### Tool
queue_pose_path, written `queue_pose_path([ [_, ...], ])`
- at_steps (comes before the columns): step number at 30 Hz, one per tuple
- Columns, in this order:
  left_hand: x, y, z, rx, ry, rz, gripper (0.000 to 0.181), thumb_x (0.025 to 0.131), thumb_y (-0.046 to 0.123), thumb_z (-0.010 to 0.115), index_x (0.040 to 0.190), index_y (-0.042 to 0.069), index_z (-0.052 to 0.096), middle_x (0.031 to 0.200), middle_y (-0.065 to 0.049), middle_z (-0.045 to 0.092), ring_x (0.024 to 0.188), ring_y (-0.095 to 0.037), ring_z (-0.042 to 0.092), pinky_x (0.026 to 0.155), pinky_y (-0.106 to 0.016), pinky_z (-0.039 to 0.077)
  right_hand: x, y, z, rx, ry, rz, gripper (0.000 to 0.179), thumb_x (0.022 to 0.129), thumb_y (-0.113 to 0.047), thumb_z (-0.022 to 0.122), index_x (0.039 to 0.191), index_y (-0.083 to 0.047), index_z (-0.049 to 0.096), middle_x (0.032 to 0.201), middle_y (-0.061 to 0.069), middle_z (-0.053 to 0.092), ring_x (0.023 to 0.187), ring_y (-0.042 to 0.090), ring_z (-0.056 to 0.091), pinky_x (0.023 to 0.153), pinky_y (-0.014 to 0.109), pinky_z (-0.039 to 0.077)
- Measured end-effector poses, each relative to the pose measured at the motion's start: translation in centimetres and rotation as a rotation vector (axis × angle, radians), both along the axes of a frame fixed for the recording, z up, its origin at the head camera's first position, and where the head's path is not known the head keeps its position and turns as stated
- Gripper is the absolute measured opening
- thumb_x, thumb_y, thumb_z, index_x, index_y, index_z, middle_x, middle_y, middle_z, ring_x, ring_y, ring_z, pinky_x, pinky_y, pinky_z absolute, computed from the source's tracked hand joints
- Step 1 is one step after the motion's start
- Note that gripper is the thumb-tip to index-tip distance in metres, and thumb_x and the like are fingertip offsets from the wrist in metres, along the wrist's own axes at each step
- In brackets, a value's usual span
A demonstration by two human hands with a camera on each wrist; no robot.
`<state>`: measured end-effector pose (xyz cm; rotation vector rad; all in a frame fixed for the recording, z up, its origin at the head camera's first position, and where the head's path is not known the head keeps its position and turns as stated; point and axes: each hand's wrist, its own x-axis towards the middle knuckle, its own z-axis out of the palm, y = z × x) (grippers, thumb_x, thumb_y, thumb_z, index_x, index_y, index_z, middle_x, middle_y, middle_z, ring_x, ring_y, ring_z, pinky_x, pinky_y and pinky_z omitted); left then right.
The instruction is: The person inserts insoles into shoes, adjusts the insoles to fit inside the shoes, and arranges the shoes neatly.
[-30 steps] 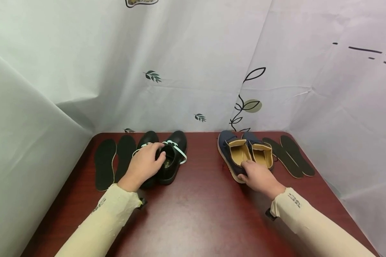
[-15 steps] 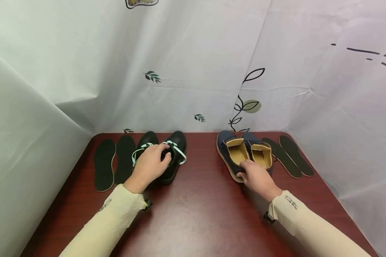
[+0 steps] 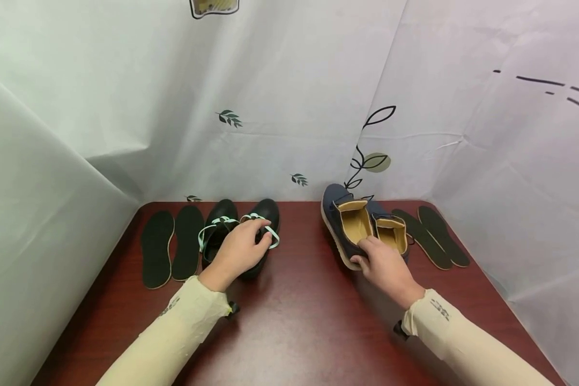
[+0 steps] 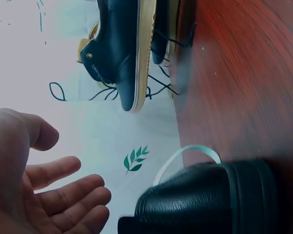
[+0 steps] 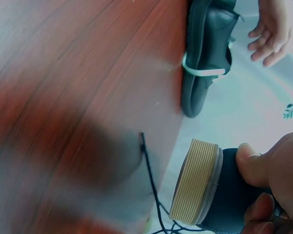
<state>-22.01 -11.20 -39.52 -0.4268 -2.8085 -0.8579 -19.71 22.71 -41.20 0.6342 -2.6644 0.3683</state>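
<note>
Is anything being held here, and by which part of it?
Yes: the right grip holds the left shoe of the navy pair by its heel. The left grip holds nothing.

A white printed cloth hangs behind and to both sides of the reddish-brown wood-grain table. Above the table's back edge it shows 3 dark-green leaf sprigs, 1 line-drawn plant stem with an olive disc, and, higher to the right, black dashes. 2 dark insoles lie toward the table's far left corner; 2 more dark insoles lie toward its far right corner.
</note>
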Motion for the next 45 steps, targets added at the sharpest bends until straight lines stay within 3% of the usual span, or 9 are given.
queue_pose_path([
  [6, -0.2, 1.0, 0.0, 0.025, -0.054, 0.026, 0.042, 0.101, 0.035, 0.051, 0.138, 0.015, 0.059, 0.136, -0.006, 0.062, 0.122, -0.025, 0.06, 0.097, -0.048, 0.049, 1.2, -1.1, 0.6, -0.008, 0.04, 0.033, 0.023, 0.082, -0.022, 0.083, 0.087, -0.014, 0.062, 0.087, -0.001, 0.06, 0.072, 0.016, 0.059, 0.063, 0.039, 0.051],
  [12, 0.1, 2.7, -0.4, 0.097, -0.154, -0.008, 0.056, 0.101, 0.04, 0.052, 0.148, 0.011, 0.047, 0.135, -0.011, 0.061, 0.119, -0.027, 0.062, 0.097, -0.048, 0.049, 2.4, -2.3, 1.1, -0.015, 0.095, 0.083, 0.025, 0.082, -0.023, 0.084, 0.086, -0.015, 0.06, 0.086, -0.004, 0.057, 0.069, 0.012, 0.057, 0.062, 0.034, 0.051],
  [19, 0.3, 4.5, -1.8, 0.312, -0.3, -0.106, 0.074, 0.101, 0.046, 0.054, 0.159, 0.012, 0.024, 0.147, -0.016, 0.052, 0.124, -0.029, 0.061, 0.102, -0.049, 0.048, 3.5, -3.7, 1.5, -0.057, 0.174, 0.18, 0.026, 0.08, -0.021, 0.085, 0.088, -0.014, 0.061, 0.085, -0.004, 0.058, 0.066, 0.008, 0.056, 0.059, 0.029, 0.051],
  [25, 1.1, 5.2, -2.9, 0.498, -0.357, -0.153, 0.083, 0.099, 0.045, 0.059, 0.161, 0.017, 0.012, 0.154, -0.016, 0.043, 0.123, -0.027, 0.062, 0.101, -0.048, 0.049, 4.5, -4.9, 1.6, -0.064, 0.195, 0.244, 0.026, 0.079, -0.021, 0.085, 0.091, -0.013, 0.064, 0.087, -0.004, 0.058, 0.068, 0.007, 0.058, 0.061, 0.028, 0.052],
  [29, 1.9, 5.6, -2.7, 0.618, -0.384, -0.157, 0.085, 0.097, 0.042, 0.063, 0.161, 0.017, 0.013, 0.156, -0.018, 0.04, 0.12, -0.026, 0.063, 0.096, -0.046, 0.052, 5.2, -5.5, 1.3, -0.047, 0.192, 0.272, 0.026, 0.08, -0.021, 0.085, 0.093, -0.013, 0.064, 0.087, -0.005, 0.057, 0.068, 0.007, 0.058, 0.062, 0.027, 0.052],
  [33, 2.4, 5.8, -2.4, 0.683, -0.409, -0.136, 0.09, 0.094, 0.04, 0.068, 0.161, 0.015, 0.014, 0.154, -0.019, 0.041, 0.116, -0.027, 0.065, 0.09, -0.042, 0.054, 5.6, -6.0, 1.0, -0.032, 0.169, 0.278, 0.026, 0.081, -0.023, 0.084, 0.096, -0.014, 0.065, 0.088, -0.006, 0.057, 0.067, 0.006, 0.057, 0.062, 0.025, 0.052],
  [41, 2.6, 5.5, -2.8, 0.741, -0.439, -0.135, 0.094, 0.089, 0.031, 0.075, 0.161, 0.012, 0.017, 0.143, -0.018, 0.049, 0.113, -0.028, 0.066, 0.089, -0.038, 0.055, 6.1, -6.8, 0.4, -0.008, 0.111, 0.317, 0.025, 0.086, -0.022, 0.08, 0.103, -0.014, 0.064, 0.089, -0.006, 0.055, 0.069, 0.005, 0.053, 0.064, 0.024, 0.051],
  [45, 2.9, 5.1, -3.4, 0.714, -0.471, -0.107, 0.094, 0.088, 0.032, 0.077, 0.16, 0.012, 0.02, 0.141, -0.018, 0.049, 0.113, -0.027, 0.066, 0.087, -0.039, 0.055, 6.6, -7.0, 0.0, 0.03, 0.056, 0.335, 0.024, 0.088, -0.024, 0.078, 0.104, -0.015, 0.063, 0.089, -0.007, 0.054, 0.069, 0.005, 0.051, 0.063, 0.025, 0.051],
])
